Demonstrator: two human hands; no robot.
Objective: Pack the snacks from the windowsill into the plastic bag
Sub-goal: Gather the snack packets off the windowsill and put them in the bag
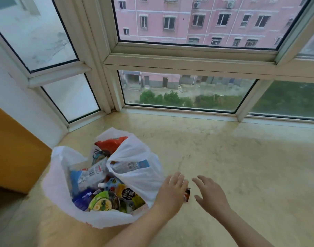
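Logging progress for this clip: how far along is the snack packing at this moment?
Nearly finished. The white plastic bag on the windowsill already holds many snacks, including a green noodle bowl and a red packet. Neither hand grips anything: the left hand and right hand are open on either side of one small dark snack packet. That packet is the only one visibly left outside.

Plastic bag [134, 175] on windowsill [241, 157]; small snack [187, 194] just right of it.

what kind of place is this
Likely an upper-floor flat: a bay window overlooks a pink apartment block and greenery below, with a marble-look windowsill holding a plastic bag of snacks.
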